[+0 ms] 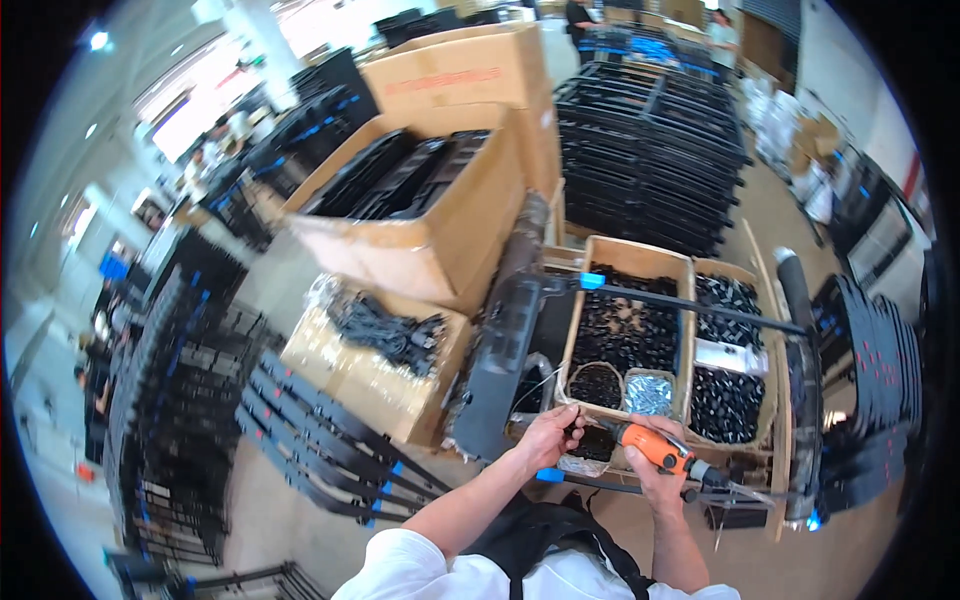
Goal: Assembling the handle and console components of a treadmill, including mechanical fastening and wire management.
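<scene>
In my right hand (657, 478) is an orange electric screwdriver (648, 441), its grip wrapped by my fingers and its dark tail with a cable on the right. My left hand (548, 438) is closed in a pinch just left of the tool's front end, on something small and dark that I cannot make out. Both hands are over the near bar of a black frame (600, 483) with a blue end piece. Its far bar (700, 305), also blue-ended, crosses above the parts boxes. Beneath the tool's front end sits a small bag-lined tray (583, 465) of dark pieces.
Cardboard boxes of small black parts (630, 325) (722, 405) stand ahead, with a tub of silver screws (648, 393) and a round tub of dark screws (595, 384). Left are a carton of cables (385, 335) and a large open carton (400, 240). Stacked black frames (640, 160) rise behind.
</scene>
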Demonstrator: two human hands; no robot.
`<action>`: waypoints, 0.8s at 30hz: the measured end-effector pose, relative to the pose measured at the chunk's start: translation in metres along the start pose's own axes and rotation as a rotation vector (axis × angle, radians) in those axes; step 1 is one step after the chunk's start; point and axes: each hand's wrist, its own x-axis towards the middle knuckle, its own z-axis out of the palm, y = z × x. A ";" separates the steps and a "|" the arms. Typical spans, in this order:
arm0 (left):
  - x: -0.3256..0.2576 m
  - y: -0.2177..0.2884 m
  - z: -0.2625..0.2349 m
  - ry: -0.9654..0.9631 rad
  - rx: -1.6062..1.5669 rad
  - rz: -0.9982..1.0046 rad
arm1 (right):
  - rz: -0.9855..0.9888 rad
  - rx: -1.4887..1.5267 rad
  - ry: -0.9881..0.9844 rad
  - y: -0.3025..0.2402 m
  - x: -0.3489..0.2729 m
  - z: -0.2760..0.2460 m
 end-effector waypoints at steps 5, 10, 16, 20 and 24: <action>-0.058 0.011 -0.007 0.141 -0.303 0.159 | 0.046 0.062 -0.286 0.006 0.016 0.043; -0.071 0.007 -0.044 0.152 -0.374 0.239 | 0.077 0.093 -0.406 0.009 0.019 0.078; -0.070 0.028 -0.071 0.151 -0.434 0.135 | 0.121 0.018 -0.417 0.009 0.034 0.114; -0.066 0.051 -0.094 0.141 -0.436 0.078 | 0.119 -0.081 -0.445 0.016 0.053 0.140; -0.054 0.067 -0.099 0.087 -0.475 0.009 | 0.171 -0.079 -0.364 0.017 0.066 0.161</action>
